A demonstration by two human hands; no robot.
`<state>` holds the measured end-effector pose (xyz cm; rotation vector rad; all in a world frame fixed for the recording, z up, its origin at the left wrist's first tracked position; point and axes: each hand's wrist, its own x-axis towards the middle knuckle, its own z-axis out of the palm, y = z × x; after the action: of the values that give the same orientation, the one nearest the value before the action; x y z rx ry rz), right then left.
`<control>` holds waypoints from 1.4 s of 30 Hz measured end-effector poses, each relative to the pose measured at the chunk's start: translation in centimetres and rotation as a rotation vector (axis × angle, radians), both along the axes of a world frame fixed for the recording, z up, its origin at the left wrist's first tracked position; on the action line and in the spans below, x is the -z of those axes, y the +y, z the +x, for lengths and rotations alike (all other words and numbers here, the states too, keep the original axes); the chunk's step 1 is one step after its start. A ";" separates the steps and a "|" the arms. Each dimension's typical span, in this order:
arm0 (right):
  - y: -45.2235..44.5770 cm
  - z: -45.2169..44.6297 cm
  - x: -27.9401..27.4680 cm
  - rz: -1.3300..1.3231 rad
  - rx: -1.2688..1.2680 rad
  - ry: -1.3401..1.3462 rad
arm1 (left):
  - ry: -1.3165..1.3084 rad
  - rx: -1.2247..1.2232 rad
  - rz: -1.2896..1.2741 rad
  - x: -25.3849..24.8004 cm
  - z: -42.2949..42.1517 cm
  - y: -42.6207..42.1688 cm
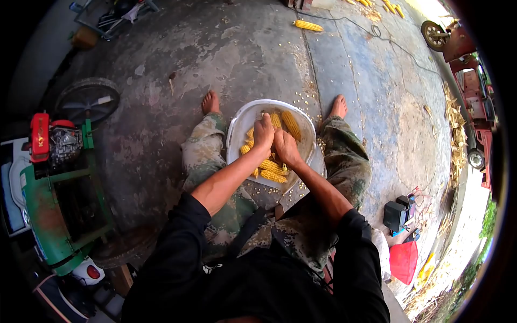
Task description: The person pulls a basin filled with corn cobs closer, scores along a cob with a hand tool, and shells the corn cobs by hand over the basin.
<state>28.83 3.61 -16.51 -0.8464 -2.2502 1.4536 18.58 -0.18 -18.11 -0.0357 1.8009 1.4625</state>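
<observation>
Between my knees stands a white basin (233,141) with several yellow corn cobs (291,126) lying in it. Both hands are over its middle, close together. My left hand (264,133) is closed, with a bit of yellow showing at its top. My right hand (286,147) is closed just beside it, a little lower. What the fingers grip is mostly hidden by the hands, though cobs lie right behind and below them. Another group of cobs (273,171) rests at the near side of the basin.
Loose kernels are scattered on the concrete floor around the basin. One cob (308,25) lies farther ahead. A green machine with a red engine (40,137) stands at left. A black box (395,215) and red bag (403,261) are at right, and a cable (375,33) crosses the floor.
</observation>
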 end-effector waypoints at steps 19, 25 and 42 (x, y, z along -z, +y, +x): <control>-0.9 -0.6 1.3 -0.098 0.171 -0.064 | -0.180 -0.065 0.058 2.0 -1.2 0.0; -0.3 -0.1 0.4 -0.182 0.186 0.008 | -0.258 -0.074 0.130 1.0 -1.1 0.1; 5.0 1.1 -1.2 -0.641 0.132 0.072 | -0.383 0.060 0.236 -1.0 -3.6 -0.7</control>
<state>29.95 8.58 -15.36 -1.0683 -1.6380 2.1317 14.98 -0.90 -17.08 -0.1320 1.3066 1.5002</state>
